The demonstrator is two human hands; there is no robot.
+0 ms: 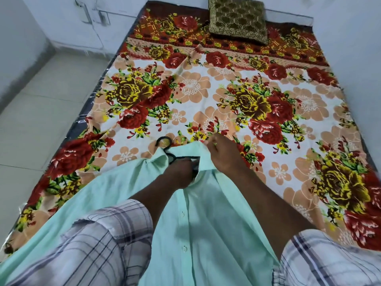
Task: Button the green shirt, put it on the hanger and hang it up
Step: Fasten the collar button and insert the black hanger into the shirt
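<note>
- While the shirt (206, 223) lies front-up on the bed (268, 96) before us, buttoned as far as we can see, we're on the hanger step.
- The hanger (172, 157) sits at the neck, its hook poking out past the collar (157, 162).
- Our right hand (224, 155) pinches the collar edge and lifts it open.
- Our left hand (179, 172) reaches into the neck at the hanger. Its fingers are hidden, so we cannot tell its grip.
- Best, we judge, to hold the collar wide, seat one hanger arm in a shoulder, then the other, and keep the hook centred.
</note>
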